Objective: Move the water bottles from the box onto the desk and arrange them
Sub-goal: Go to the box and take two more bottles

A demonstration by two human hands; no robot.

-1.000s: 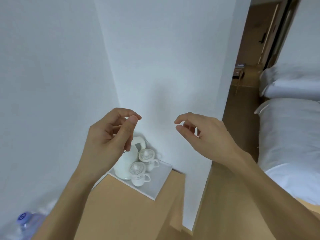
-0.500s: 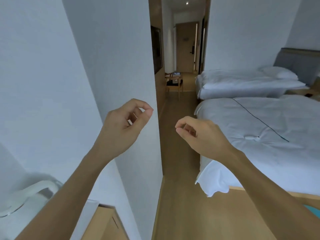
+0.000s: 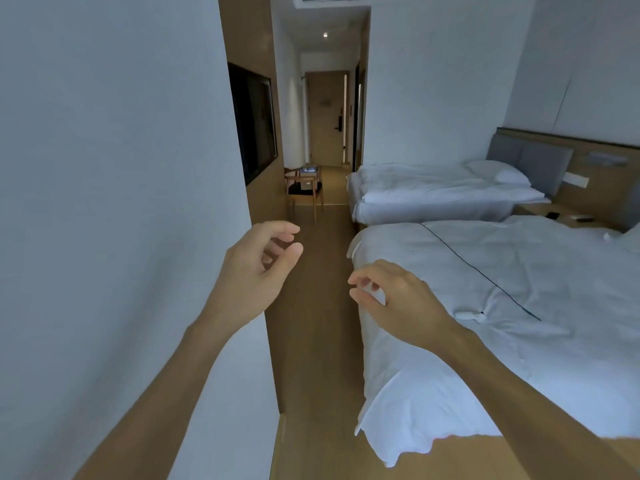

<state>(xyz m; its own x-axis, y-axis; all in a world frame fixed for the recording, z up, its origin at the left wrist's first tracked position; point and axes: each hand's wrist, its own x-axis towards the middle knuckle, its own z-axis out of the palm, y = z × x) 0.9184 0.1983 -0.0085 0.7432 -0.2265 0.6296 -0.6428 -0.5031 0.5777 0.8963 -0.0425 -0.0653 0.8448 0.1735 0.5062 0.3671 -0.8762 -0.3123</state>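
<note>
Neither grip holds anything: left hand (image 3: 254,271), right hand (image 3: 398,299) loosely curled.

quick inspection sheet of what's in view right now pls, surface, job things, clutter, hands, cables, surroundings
surface: desk not in view; wooden floor ahead
job's things: a box sits on a far chair; contents too small to tell
clutter: small dark items on the nightstand
grippers: left hand and right hand raised, fingers loosely curled, holding nothing
cables: thin dark cable across the near bed
surroundings: white wall, wall screen, far bed, door
</note>
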